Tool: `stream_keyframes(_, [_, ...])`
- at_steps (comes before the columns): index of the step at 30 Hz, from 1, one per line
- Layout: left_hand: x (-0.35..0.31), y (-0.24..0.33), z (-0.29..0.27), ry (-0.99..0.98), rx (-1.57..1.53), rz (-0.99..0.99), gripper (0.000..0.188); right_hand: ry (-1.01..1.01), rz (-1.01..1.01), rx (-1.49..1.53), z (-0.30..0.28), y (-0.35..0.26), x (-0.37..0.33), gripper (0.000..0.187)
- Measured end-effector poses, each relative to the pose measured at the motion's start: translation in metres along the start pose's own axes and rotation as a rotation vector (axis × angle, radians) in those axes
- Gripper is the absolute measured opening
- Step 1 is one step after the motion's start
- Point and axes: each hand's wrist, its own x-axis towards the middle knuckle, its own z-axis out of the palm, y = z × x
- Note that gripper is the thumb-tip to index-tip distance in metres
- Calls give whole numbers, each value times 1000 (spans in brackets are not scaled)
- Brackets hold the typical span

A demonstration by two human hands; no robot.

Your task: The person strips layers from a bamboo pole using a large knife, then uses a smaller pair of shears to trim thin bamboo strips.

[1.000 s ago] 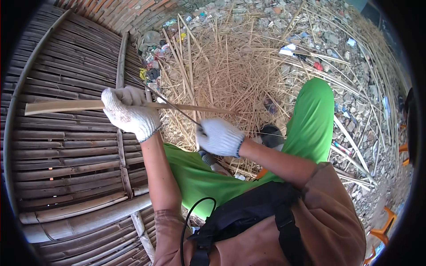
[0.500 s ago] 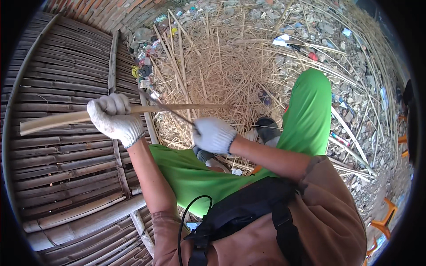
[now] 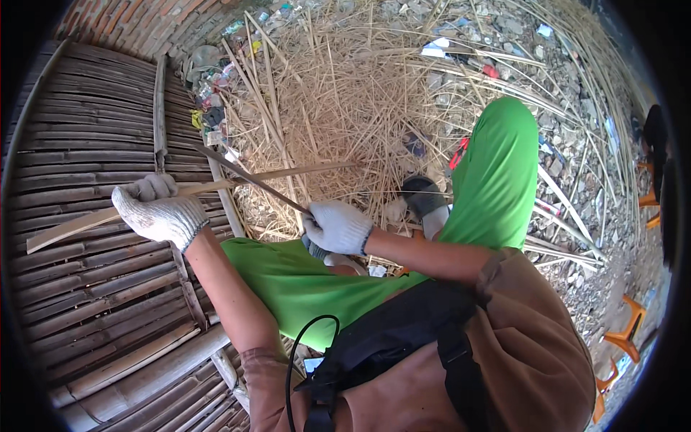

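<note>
From the person's head, I noticed, the fisheye looked steeply down, close over the left hand (image 3: 160, 210) and right hand (image 3: 338, 227), its wide sweep bending the bamboo slats (image 3: 86, 160) at left, reaching the brick wall (image 3: 133, 27) far left and rubble (image 3: 580, 198) at right.

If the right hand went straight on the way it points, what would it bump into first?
The right hand would probably meet the pale strip in the left hand first, but depth is hard to judge.
</note>
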Motion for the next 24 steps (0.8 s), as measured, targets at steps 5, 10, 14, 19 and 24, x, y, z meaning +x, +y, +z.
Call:
stream_keyframes(5, [6, -1, -5, 127, 10, 30, 42, -60, 246, -87, 17, 102, -13, 36])
stream_keyframes(10, [6, -9, -15, 73, -141, 74, 51, -131, 336, 131, -1, 39, 17, 37])
stream_keyframes(14, [10, -16, -8, 50, -116, 49, 61, -118, -126, -34, -19, -56, 41, 29])
stream_keyframes(19, [13, -16, -6, 126, -101, 34, 60, -205, 121, -113, -24, -8, 19, 35])
stream_keyframes(24, [9, -13, -21, 86, -118, 78, 59, -252, 476, -125, -23, 90, 2, 42])
